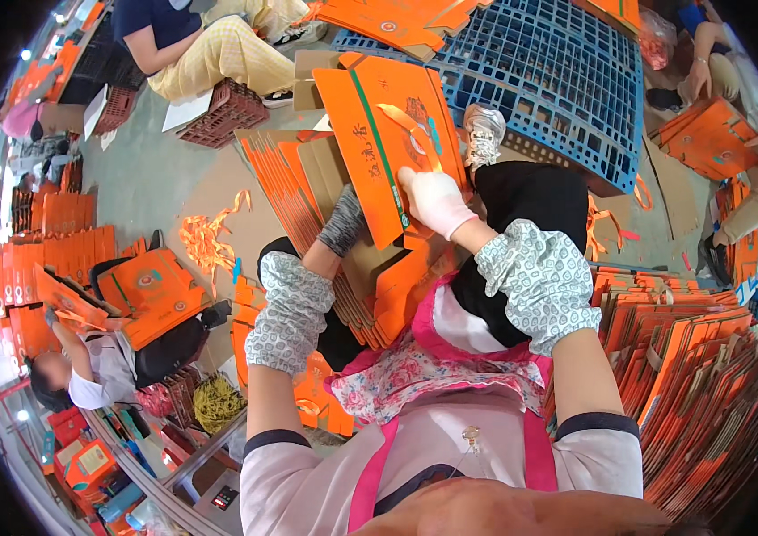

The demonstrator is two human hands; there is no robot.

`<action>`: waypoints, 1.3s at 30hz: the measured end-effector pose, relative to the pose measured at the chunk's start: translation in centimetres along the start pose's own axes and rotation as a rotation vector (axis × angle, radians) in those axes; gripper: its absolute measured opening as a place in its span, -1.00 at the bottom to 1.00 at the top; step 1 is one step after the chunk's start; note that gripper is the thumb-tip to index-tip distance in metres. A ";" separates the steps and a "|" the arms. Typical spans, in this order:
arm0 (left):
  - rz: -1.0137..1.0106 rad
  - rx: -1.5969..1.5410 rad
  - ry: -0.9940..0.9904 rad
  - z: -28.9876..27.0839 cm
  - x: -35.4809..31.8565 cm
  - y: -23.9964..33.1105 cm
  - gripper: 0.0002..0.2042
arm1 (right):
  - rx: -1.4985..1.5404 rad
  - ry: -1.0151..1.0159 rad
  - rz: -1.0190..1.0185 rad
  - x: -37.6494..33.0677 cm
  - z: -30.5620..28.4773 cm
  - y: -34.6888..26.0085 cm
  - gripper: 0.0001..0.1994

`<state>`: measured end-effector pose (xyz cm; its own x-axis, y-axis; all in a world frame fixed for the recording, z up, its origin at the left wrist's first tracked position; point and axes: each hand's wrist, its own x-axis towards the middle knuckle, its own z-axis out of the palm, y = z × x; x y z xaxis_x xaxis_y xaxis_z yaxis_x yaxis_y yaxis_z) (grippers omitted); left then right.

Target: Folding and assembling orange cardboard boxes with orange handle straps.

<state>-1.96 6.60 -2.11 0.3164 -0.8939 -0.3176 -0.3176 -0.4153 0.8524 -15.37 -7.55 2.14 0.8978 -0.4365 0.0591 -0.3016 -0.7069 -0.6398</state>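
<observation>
An orange cardboard carton (374,143) stands tilted between my knees, its printed panel marked by a green stripe. My right hand (437,201), in a white glove, is closed at the panel's face with its thumb by an orange ribbon handle (415,134), which loops up from the panel. My left hand (343,221), in a grey glove, reaches behind the panel's left edge; its fingers are hidden by the cardboard. Beside it, a stack of flat orange cartons (285,183) leans to the left, brown edges showing.
Loose orange ribbons (212,237) lie on the floor at left. A blue plastic pallet (567,89) is ahead, with flat cartons on its far side. Stacked flat cartons (683,366) stand at my right. A dark red crate (224,112) sits beside a seated person; other people handle cartons at both sides.
</observation>
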 end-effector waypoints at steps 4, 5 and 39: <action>0.090 0.060 0.014 0.7 0.6 -0.4 -0.80 | -0.024 0.047 0.071 -0.7 0.6 0.8 -0.90; 0.102 0.082 0.039 0.2 0.6 -0.5 -0.80 | 0.035 0.062 0.061 -0.8 0.6 0.1 -0.88; 0.509 0.409 0.081 0.3 4.1 -2.4 -0.76 | 0.715 -0.022 0.370 -0.4 1.6 4.9 -0.80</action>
<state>-0.20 3.89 -5.56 0.0979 -0.9868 0.1293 -0.7547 0.0111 0.6559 -16.73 -9.95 -2.30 0.7883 -0.5561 -0.2634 -0.3089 0.0126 -0.9510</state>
